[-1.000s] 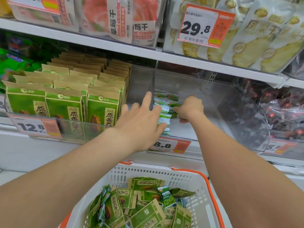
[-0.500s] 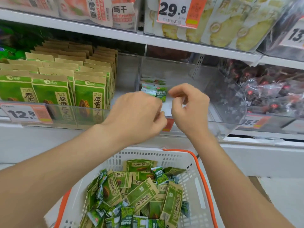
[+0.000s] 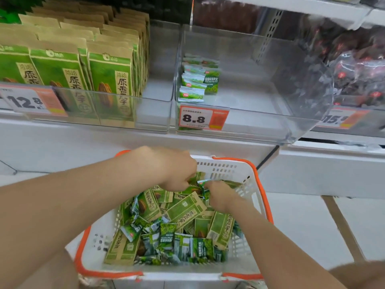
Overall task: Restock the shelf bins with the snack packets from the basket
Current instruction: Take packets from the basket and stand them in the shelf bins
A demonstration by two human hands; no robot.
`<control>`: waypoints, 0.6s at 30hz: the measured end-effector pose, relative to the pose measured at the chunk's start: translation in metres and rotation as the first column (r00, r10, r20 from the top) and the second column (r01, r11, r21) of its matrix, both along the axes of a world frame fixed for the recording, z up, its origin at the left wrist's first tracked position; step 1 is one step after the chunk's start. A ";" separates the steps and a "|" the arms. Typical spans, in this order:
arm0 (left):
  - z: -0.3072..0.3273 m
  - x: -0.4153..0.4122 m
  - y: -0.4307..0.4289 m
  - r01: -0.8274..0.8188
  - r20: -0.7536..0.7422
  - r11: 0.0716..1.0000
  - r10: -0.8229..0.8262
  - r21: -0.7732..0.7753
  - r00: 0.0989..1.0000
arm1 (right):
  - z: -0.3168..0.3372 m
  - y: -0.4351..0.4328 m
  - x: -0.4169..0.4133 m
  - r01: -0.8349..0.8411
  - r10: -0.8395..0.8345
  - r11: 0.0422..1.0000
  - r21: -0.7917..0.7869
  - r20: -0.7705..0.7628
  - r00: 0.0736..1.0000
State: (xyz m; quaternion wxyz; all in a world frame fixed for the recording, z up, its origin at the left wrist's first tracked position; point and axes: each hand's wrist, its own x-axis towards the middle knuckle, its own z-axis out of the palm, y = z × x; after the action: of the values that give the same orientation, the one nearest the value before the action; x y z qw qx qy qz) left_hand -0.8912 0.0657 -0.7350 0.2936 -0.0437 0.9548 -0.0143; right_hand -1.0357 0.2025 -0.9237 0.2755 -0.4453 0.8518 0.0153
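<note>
— Filling the clear bin (image 3: 260,126), which holds one short row (image 3: 191,88) at its left wall, from the basket (image 3: 220,166): how?
— Sort by size. The left hand (image 3: 177,172) is curled into the pile (image 3: 179,226), its hold I cannot tell; the right hand (image 3: 220,196) pinches one small green packet (image 3: 203,187). Lift it clear.

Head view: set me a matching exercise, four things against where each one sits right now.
Things:
1. right hand
2. row of small green packets
3. upright green-and-kraft packets
4. dark packets

Places:
A. bin tagged 12.8
B. far-right bin
C. basket
D. bin tagged 8.8, left side

Pairs: 1-C, 2-D, 3-A, 4-B.
</note>
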 end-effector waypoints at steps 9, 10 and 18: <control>-0.017 -0.006 -0.018 0.006 0.024 0.999 -0.005 -0.034 1.000 | -0.049 -0.007 0.021 0.050 -0.042 0.985 0.167 -0.054 0.998; -0.018 -0.006 -0.019 0.008 0.024 0.999 -0.007 -0.036 1.000 | -0.048 -0.009 0.021 0.046 -0.033 0.988 0.146 -0.088 0.996; -0.009 -0.011 -0.022 0.000 -0.002 1.000 0.000 -0.021 1.000 | -0.028 -0.014 0.013 0.346 -0.302 0.861 -0.373 0.172 0.938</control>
State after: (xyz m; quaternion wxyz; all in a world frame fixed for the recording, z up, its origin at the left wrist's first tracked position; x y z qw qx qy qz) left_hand -0.9027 0.0441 -0.7436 0.2921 -0.0471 0.9549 -0.0243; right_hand -1.0222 0.1883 -0.9519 0.2234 -0.3423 0.8835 -0.2288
